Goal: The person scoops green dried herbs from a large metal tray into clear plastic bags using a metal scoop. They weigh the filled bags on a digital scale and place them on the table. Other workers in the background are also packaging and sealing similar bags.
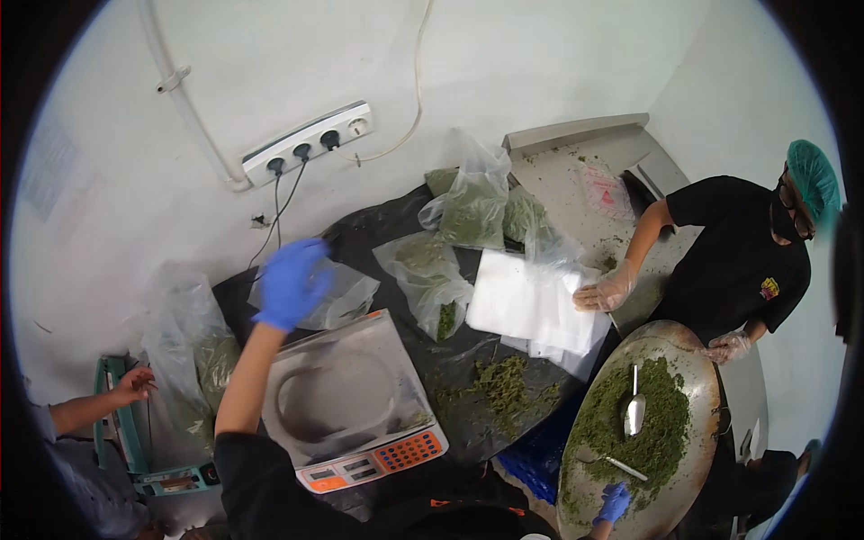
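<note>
My left hand [292, 284], in a blue glove, is raised over the far left corner of a scale [337, 396] with an orange keypad and a bare steel pan. A clear plastic bag [346, 297] lies beside that hand; its fingers are bent and blurred, and I cannot tell whether they grip anything. My right hand [614, 502], also blue-gloved, is at the near edge of a big round metal pan [576, 504], with its fingers apart. Chopped green herb [661, 396] fills the middle of the pan. On the herb rest a metal scoop [634, 414] and a fork-like utensil [627, 469].
Bags of green herb [477, 211] stand by the wall. A co-worker's gloved hand [605, 288] presses on a stack of white sheets [513, 297]. At left, another person's bare hand [135, 385] is by a green-framed sealer [135, 432]. Herb scraps [504, 387] litter the black cover.
</note>
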Demonstrator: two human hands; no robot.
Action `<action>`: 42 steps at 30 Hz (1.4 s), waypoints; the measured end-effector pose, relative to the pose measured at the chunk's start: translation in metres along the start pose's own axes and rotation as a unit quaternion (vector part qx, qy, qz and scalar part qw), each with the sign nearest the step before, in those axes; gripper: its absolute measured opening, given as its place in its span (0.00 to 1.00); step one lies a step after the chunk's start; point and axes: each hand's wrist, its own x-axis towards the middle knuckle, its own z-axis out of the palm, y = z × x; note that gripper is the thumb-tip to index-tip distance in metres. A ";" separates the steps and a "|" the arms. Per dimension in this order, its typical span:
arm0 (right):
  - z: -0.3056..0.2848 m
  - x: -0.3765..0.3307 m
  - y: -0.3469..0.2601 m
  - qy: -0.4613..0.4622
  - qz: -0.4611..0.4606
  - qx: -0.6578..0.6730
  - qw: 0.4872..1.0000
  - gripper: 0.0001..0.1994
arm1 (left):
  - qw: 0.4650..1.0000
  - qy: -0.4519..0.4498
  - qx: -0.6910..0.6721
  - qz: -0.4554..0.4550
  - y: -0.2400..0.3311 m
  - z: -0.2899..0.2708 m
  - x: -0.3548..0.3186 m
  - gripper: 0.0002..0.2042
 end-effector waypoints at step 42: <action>0.109 0.056 -0.174 -0.097 -0.164 -0.188 0.964 0.25 | 0.706 0.121 -0.664 -0.215 0.086 -0.093 0.158 0.13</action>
